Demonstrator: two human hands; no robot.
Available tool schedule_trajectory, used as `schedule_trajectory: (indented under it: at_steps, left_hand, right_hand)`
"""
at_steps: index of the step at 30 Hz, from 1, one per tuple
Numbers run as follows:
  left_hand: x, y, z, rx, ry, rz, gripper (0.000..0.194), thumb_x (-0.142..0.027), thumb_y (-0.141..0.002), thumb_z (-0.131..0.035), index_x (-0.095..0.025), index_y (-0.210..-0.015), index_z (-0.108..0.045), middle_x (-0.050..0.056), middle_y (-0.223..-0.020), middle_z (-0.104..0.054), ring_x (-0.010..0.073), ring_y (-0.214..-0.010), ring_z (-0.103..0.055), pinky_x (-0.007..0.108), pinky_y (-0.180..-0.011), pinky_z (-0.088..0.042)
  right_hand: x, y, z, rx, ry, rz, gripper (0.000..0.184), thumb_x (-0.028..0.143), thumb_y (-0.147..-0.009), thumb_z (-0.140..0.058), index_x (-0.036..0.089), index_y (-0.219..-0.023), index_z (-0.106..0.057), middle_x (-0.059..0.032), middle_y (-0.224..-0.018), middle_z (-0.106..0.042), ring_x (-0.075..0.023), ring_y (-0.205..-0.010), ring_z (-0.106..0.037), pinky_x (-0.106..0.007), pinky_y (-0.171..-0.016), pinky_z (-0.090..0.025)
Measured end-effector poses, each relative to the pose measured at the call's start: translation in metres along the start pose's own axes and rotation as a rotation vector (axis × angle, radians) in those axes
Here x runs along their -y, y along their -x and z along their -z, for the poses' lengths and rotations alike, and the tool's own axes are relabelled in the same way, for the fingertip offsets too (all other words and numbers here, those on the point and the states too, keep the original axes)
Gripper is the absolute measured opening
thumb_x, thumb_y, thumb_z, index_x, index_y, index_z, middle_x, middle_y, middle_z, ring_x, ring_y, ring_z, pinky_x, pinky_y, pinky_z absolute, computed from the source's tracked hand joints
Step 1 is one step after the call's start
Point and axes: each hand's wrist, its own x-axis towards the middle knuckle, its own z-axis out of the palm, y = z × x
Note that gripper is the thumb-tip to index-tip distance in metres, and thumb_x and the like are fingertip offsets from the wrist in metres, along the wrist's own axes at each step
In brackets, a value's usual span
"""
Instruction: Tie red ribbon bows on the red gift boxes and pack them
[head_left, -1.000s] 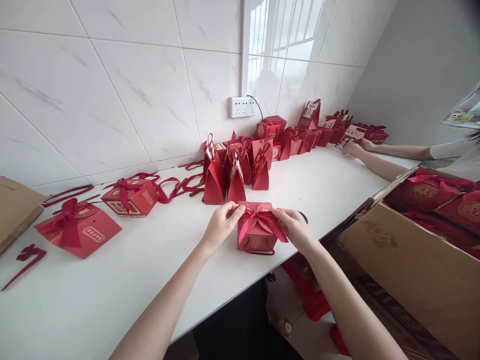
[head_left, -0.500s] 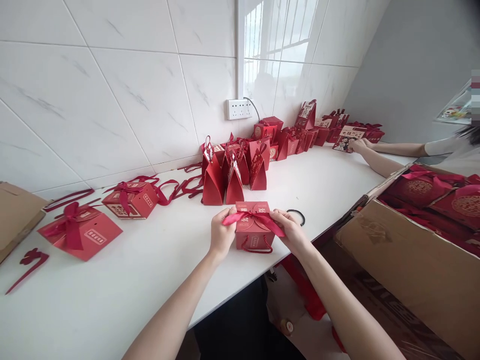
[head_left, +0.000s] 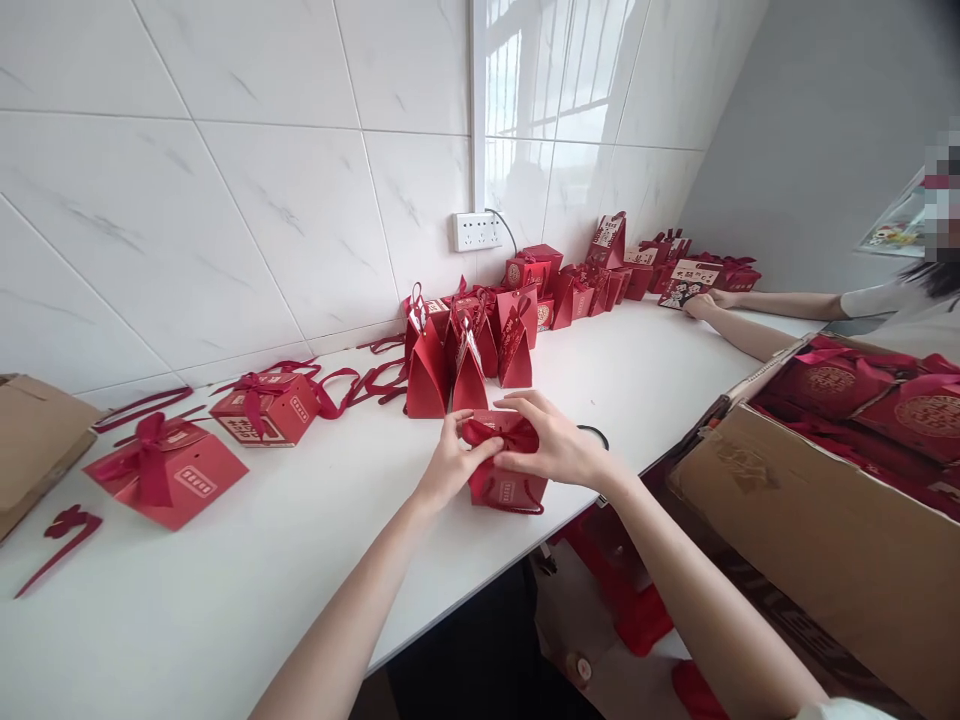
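Note:
A small red gift box (head_left: 491,492) stands before me near the table's front edge, a twisted red cord handle hanging on its near side. Across its top lies a dark red ribbon (head_left: 519,437), looped in the middle. My left hand (head_left: 450,468) pinches the ribbon from the left, thumb on the centre of the loop. From the right, my right hand (head_left: 561,445) curls over the box top with its fingers closed on the ribbon. Part of the ribbon and the lid are hidden by my fingers. A black hair tie (head_left: 596,434) lies just beyond my right wrist.
Two bow-tied red boxes (head_left: 169,475) and a loose ribbon piece (head_left: 71,530) are at left. Several red bags (head_left: 427,370) line the wall. At right stands a cardboard carton (head_left: 795,520) of red boxes; behind it a co-worker's hands (head_left: 701,303) hold a printed box.
My hands have come together over the box. The ribbon ends that were pulled out sideways are now gathered at the knot, and my right hand has moved left over the lid.

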Motion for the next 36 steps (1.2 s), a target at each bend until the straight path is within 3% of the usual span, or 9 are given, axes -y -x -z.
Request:
schedule_trajectory:
  at_steps: [3, 6, 14, 17, 19, 23, 26, 29, 36]
  left_hand:
    - [0.0, 0.003, 0.0, 0.152, 0.105, 0.084, 0.062, -0.034, -0.067, -0.075, -0.021, -0.117, -0.04, 0.007, -0.114, -0.059, 0.02, -0.104, -0.06, 0.034, -0.093, -0.048]
    - [0.0, 0.006, 0.001, 0.289, 0.095, 0.121, 0.068, -0.034, -0.067, -0.075, -0.021, -0.123, -0.04, 0.009, -0.122, -0.058, 0.023, -0.112, -0.058, 0.038, -0.101, -0.043]
    - [0.009, 0.014, 0.012, 0.552, -0.12, -0.038, 0.09, -0.034, -0.073, -0.07, -0.028, -0.146, -0.018, 0.01, -0.144, -0.041, 0.0299, -0.132, -0.04, 0.047, -0.109, -0.035]
    - [0.018, 0.014, 0.014, 0.54, -0.409, -0.071, 0.1, -0.038, -0.068, -0.075, -0.028, -0.148, -0.015, 0.008, -0.154, -0.021, 0.0316, -0.141, -0.021, 0.051, -0.116, -0.021]
    - [0.023, 0.014, 0.013, 0.505, -0.588, -0.08, 0.093, -0.042, -0.071, -0.071, -0.028, -0.147, -0.019, 0.007, -0.156, -0.017, 0.0316, -0.143, -0.015, 0.053, -0.116, -0.016]
    - [0.034, 0.009, 0.004, 0.348, -0.683, -0.215, 0.055, -0.044, -0.083, -0.054, -0.027, -0.134, -0.042, 0.008, -0.143, -0.041, 0.034, -0.134, -0.035, 0.056, -0.111, -0.028]
    - [0.041, 0.004, -0.017, 0.254, -0.654, -0.375, 0.031, -0.04, -0.088, -0.046, -0.03, -0.115, -0.055, 0.005, -0.127, -0.054, 0.0312, -0.126, -0.045, 0.055, -0.108, -0.034]
    - [0.039, 0.004, -0.055, 0.362, -0.595, -0.439, 0.029, -0.04, -0.089, -0.045, -0.028, -0.113, -0.056, 0.006, -0.124, -0.054, 0.0303, -0.123, -0.047, 0.053, -0.104, -0.04]
    - [-0.001, 0.005, -0.17, 0.753, -0.119, -0.393, 0.074, -0.057, -0.083, -0.055, -0.035, -0.144, -0.02, 0.006, -0.154, -0.021, 0.0292, -0.142, -0.019, 0.046, -0.11, -0.033]
  right_hand:
    - [-0.006, 0.01, 0.005, 0.146, -0.056, -0.068, 0.085, 0.038, -0.067, -0.076, 0.024, -0.138, -0.032, -0.0127, -0.135, -0.043, -0.024, -0.111, -0.057, -0.038, -0.087, -0.053]
    - [-0.007, 0.023, 0.01, 0.185, -0.066, -0.104, 0.089, 0.028, -0.067, -0.073, 0.027, -0.142, -0.024, -0.0114, -0.136, -0.04, -0.0215, -0.106, -0.059, -0.036, -0.086, -0.054]
    - [-0.007, 0.052, 0.011, -0.06, 0.083, 0.109, 0.091, 0.022, -0.066, -0.073, 0.026, -0.142, -0.023, -0.0144, -0.132, -0.04, -0.0279, -0.118, -0.051, -0.042, -0.09, -0.054]
    - [-0.011, 0.072, 0.027, -0.312, 0.285, 0.193, 0.087, 0.022, -0.072, -0.07, 0.025, -0.144, -0.021, -0.0178, -0.134, -0.037, -0.0327, -0.123, -0.046, -0.046, -0.088, -0.055]
    - [-0.014, 0.09, 0.045, -0.449, 0.411, 0.238, 0.085, 0.025, -0.076, -0.068, 0.024, -0.145, -0.02, -0.0193, -0.135, -0.035, -0.0352, -0.126, -0.042, -0.051, -0.09, -0.053]
    - [-0.017, 0.133, 0.09, -0.559, 0.52, 0.193, 0.086, 0.028, -0.077, -0.069, 0.023, -0.146, -0.018, -0.0202, -0.136, -0.034, -0.0354, -0.128, -0.04, -0.053, -0.092, -0.052]
    - [-0.018, 0.166, 0.119, -0.607, 0.558, 0.094, 0.088, 0.029, -0.076, -0.07, 0.021, -0.146, -0.018, -0.0212, -0.137, -0.035, -0.0347, -0.127, -0.041, -0.053, -0.093, -0.051]
    - [-0.021, 0.188, 0.14, -0.644, 0.567, 0.002, 0.088, 0.029, -0.074, -0.071, 0.021, -0.145, -0.019, -0.0206, -0.135, -0.037, -0.0344, -0.126, -0.042, -0.053, -0.093, -0.051]
    - [-0.03, 0.194, 0.157, -0.601, 0.565, 0.048, 0.093, 0.027, -0.071, -0.073, 0.023, -0.145, -0.018, -0.0194, -0.138, -0.035, -0.0335, -0.128, -0.041, -0.051, -0.093, -0.051]
